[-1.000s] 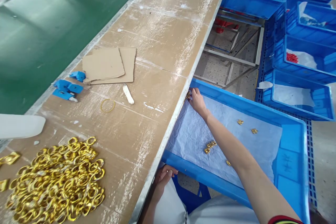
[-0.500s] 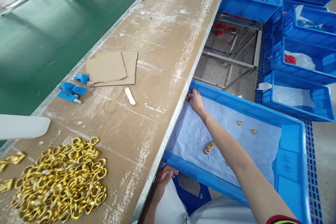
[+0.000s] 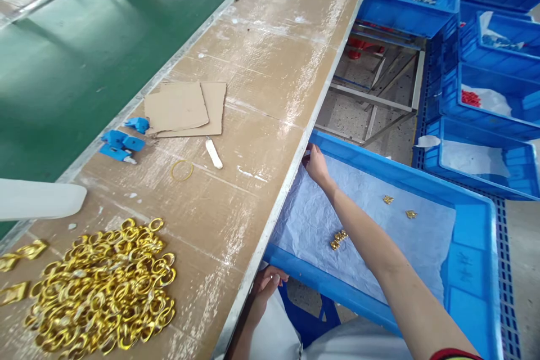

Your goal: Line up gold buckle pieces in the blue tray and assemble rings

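My right hand (image 3: pixel 316 164) reaches into the far left corner of a large blue tray (image 3: pixel 468 242), its fingers bent together around small gold pieces beside the table edge. The fingertips and most of what they grip are hidden. White paper (image 3: pixel 363 185) lines the tray. On it lie a short row of gold pieces (image 3: pixel 338 239), partly behind my forearm, and two small gold clusters, one nearer (image 3: pixel 411 214) and one farther (image 3: pixel 387 199). Just below the tray's near left corner, my left hand (image 3: pixel 265 284) is curled closed; its contents are hidden.
A brown-covered table (image 3: pixel 261 84) bears a heap of gold rings (image 3: pixel 105 292), cardboard sheets (image 3: pixel 181 107), blue parts (image 3: pixel 120 146), a white-handled tool (image 3: pixel 214 154) and a yellow band (image 3: pixel 181 170). Blue crates (image 3: pixel 498 152) stand stacked at right. Metal framing (image 3: pixel 371 98) lies behind the tray.
The whole view has shifted slightly. My right fingers have gone a little further under the table edge, and the gold pieces beside them are now mostly out of sight. My left hand stays put.
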Available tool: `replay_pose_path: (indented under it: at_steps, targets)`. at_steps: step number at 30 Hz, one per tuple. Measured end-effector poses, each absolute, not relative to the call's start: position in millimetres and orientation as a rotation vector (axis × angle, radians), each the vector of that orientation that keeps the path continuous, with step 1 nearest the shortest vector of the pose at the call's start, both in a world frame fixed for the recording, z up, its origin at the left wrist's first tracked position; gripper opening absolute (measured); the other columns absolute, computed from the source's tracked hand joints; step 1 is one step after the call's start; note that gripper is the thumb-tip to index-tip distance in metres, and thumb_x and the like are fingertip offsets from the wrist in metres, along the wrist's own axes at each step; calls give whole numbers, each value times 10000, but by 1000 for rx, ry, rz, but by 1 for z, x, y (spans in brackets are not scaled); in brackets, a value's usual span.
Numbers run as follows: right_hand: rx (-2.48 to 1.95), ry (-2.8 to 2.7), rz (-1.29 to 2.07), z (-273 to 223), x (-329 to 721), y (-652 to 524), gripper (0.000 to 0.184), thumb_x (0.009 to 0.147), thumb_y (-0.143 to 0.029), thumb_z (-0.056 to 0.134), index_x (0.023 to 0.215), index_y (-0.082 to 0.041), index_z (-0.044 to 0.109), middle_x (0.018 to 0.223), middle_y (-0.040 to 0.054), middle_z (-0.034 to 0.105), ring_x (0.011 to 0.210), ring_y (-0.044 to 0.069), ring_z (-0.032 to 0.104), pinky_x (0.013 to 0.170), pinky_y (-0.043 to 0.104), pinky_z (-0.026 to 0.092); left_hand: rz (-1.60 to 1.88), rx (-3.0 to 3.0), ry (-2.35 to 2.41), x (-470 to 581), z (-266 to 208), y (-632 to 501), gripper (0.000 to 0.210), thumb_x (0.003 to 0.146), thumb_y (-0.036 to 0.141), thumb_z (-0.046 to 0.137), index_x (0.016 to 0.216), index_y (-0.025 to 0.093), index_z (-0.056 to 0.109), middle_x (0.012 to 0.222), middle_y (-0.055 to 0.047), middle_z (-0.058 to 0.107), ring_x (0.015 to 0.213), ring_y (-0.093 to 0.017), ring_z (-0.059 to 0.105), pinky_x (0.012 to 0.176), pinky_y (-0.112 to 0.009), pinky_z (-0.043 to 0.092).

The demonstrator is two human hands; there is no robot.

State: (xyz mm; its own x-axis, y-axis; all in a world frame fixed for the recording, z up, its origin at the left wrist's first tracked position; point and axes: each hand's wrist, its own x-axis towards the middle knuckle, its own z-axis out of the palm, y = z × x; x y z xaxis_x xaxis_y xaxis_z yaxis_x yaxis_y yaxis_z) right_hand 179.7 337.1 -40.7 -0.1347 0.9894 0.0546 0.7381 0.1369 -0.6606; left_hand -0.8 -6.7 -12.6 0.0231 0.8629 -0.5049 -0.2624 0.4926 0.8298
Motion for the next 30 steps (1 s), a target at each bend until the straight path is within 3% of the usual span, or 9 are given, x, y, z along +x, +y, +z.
replay_pose_path:
  at_steps: [6, 12, 20, 24, 30]
  targets:
    - [-1698, -1885, 657, -41, 185, 340, 494, 794, -76, 464, 1276, -147, 545, 1220, 195, 686, 975, 305, 709, 878, 447, 584, 971, 637, 1239, -1, -17, -8, 552, 832, 707, 718, 823, 160, 793, 796, -89, 770, 742, -200, 650, 708, -299, 490]
    - [-1767, -1852, 666, -40, 191, 343, 488, 767, -54, 457, 1225, -166, 585, 995, 128, 770, 945, 309, 724, 840, 411, 574, 980, 646, 1236, -1, -20, -9, 537, 839, 696, 718, 824, 165, 792, 791, -81, 771, 724, -189, 649, 703, -293, 494]
    - [-1726, -1861, 702, -24, 189, 335, 432, 813, -92, 461, 1211, -167, 612, 1050, 131, 770, 906, 274, 725, 825, 375, 563, 952, 679, 1269, -2, -12, -4, 559, 847, 710, 693, 817, 161, 795, 797, -90, 772, 723, -202, 647, 708, -308, 504]
    - [-1788, -1858, 709, -1, 227, 290, 371, 909, -190, 467, 1248, -184, 618, 1068, 108, 755, 829, 228, 709, 819, 353, 555, 924, 667, 1292, -3, -2, 0, 515, 860, 667, 705, 831, 161, 798, 827, -89, 768, 777, -217, 662, 755, -320, 509]
    - [-2016, -1901, 775, 26, 293, 169, 184, 911, -224, 536, 1005, -203, 692, 878, 61, 733, 688, 204, 670, 717, 319, 516, 945, 614, 1283, -4, 3, 1, 507, 835, 663, 731, 865, 161, 796, 853, -86, 761, 816, -220, 665, 766, -309, 502]
